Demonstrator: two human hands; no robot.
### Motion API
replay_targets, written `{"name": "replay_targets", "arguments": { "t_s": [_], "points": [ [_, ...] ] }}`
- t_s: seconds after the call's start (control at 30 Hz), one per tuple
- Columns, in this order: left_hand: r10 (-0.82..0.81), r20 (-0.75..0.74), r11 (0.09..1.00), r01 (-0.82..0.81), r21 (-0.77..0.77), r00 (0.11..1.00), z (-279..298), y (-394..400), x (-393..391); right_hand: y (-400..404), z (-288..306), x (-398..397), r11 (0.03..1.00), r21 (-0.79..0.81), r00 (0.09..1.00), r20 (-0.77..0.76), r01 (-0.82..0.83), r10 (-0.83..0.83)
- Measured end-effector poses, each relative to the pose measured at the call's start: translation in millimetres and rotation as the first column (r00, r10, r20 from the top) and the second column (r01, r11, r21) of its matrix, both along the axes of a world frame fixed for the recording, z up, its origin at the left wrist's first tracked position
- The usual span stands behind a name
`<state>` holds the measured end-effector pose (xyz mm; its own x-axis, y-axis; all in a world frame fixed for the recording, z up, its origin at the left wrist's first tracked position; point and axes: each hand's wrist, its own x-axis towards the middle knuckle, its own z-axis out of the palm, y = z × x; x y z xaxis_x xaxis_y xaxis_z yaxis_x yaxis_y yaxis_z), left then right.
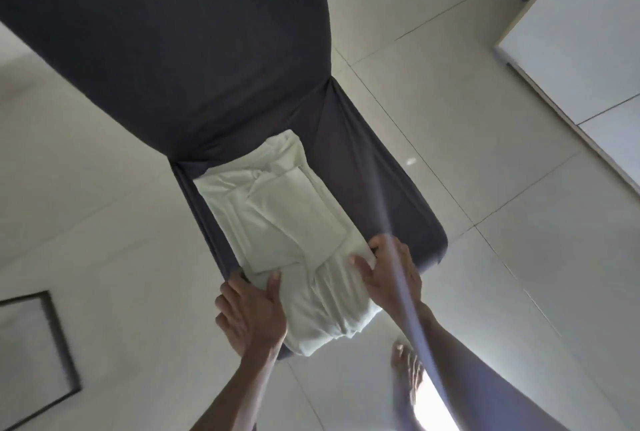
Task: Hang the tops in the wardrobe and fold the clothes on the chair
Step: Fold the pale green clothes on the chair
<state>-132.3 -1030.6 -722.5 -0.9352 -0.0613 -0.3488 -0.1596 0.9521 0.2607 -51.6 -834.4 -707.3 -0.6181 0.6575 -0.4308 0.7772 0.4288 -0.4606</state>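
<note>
Pale white cloth, the folded garment, lay on the seat of a chair covered in dark grey fabric. It took the left half of the seat, from the backrest down to the near edge, and its near end hung a little over that edge. A smaller folded layer sat on top of its middle part.

The left hand was at the near left corner of the garment. Its thumb lay on top of the cloth and the fingers were curled under the edge, so it gripped the fabric. The right hand was at the near right side, with the thumb pressed on top of the cloth and the fingers bent around the edge of the fold, also holding it.

A blurred pale grey strip crossed in front of the right wrist; what it was could not be told. On the tiled floor, a bare foot stood near the right forearm. A white wardrobe was at the far right, and a dark-framed panel lay at the near left
</note>
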Motion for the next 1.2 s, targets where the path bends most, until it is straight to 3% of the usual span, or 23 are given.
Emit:
{"name": "replay_targets", "arguments": {
  "t_s": [0.07,0.2,0.4,0.53,0.73,0.9,1.0,1.1,1.2],
  "points": [
    [0.223,0.057,0.974,-0.225,0.028,0.973,1.2,6.1,27.2,6.3,-1.4,9.1,0.997,-0.012,0.997,0.03,-0.075,0.076],
    [0.563,0.107,0.812,-0.572,0.115,0.82,0.8,15.6,60.5,13.7,-4.5,16.9,0.982,-0.051,0.981,0.067,-0.179,0.183],
    [0.593,0.134,0.767,-0.607,0.208,0.794,-1.1,16.6,78.7,27.4,-9.3,32.6,0.97,-0.178,0.984,0.037,-0.163,0.172],
    [0.628,0.158,0.696,-0.641,0.324,0.762,-0.2,17.3,102.0,36.0,-22.8,55.5,0.919,-0.355,0.984,-0.022,-0.172,0.175],
    [0.722,0.261,0.51,-0.747,0.425,0.641,-33.2,16.5,142.5,35.1,-51.7,82.7,0.812,-0.558,0.985,-0.121,-0.171,0.125],
    [0.663,0.363,0.397,-0.718,0.572,0.655,-84.3,6.9,168.3,30.7,-82.8,97.7,0.746,-0.636,0.98,-0.156,-0.196,0.125],
    [0.552,0.384,0.373,-0.631,0.68,0.74,-96.8,7.5,170.8,30.0,-102.1,104.8,0.725,-0.652,0.975,-0.138,-0.222,0.175],
    [0.407,0.432,0.427,-0.585,0.689,0.805,-100.9,1.6,179.8,24.6,-114.0,116.2,0.692,-0.704,0.982,-0.04,-0.159,0.186],
    [0.32,0.538,0.526,-0.619,0.584,0.78,-89.0,-6.7,198.3,17.9,-108.8,133.7,0.67,-0.734,0.971,0.06,-0.113,0.23]
  ]
}}
